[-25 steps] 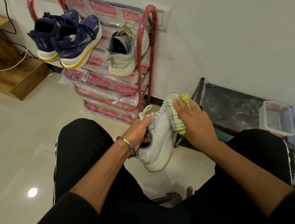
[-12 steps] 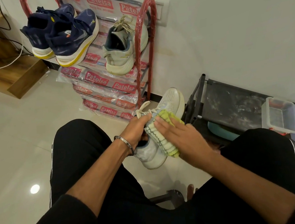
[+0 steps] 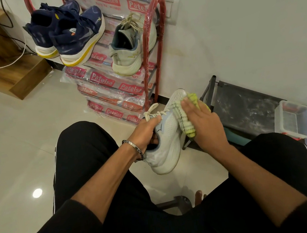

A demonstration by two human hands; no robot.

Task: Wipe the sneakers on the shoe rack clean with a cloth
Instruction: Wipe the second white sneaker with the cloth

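Indoors, glossy pale tile floor (image 3: 19,151), white wall | white sneaker (image 3: 167,134) held above the lap, gripped at its opening by left hand (image 3: 147,132) | cloth (image 3: 186,120) pressed on its toe by flat right hand (image 3: 205,123) | shoe rack (image 3: 161,38) against wall

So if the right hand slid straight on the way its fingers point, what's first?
Likely the toe of the white sneaker, then the red shoe rack beyond; the right hand presses the cloth there. Depth is unclear.

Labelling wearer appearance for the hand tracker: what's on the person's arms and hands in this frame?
Both hands are bare, no gloves. The left hand has a thin silver metal bangle with engraved lettering at the wrist. The right hand shows no jewellery. Black sleeves are pushed up, leaving both forearms uncovered.
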